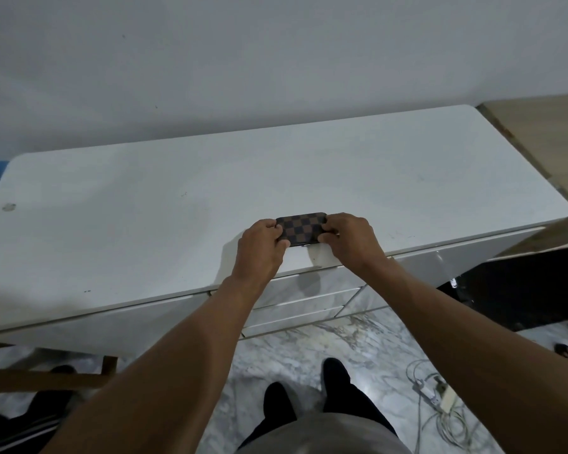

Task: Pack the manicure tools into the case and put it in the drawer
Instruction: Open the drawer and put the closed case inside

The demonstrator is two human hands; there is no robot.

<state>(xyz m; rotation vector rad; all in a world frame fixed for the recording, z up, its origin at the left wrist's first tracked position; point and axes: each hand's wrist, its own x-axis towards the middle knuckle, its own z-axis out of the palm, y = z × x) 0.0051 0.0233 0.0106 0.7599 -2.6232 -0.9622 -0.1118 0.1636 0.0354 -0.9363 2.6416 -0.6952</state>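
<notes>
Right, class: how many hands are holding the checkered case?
2. The left hand grips the case at its left end; the right hand grips its right end, near the front edge of the dresser. No others show.

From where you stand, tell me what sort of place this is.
Probably a room in a home: a white dresser with drawers against a plain wall, a marble-patterned floor, loose cables on it.

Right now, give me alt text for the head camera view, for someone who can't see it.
A person's left hand and right hand grip the ends of a closed brown checkered case near the front edge of a white cabinet top. Closed drawers sit below it, above a marble floor.
</notes>
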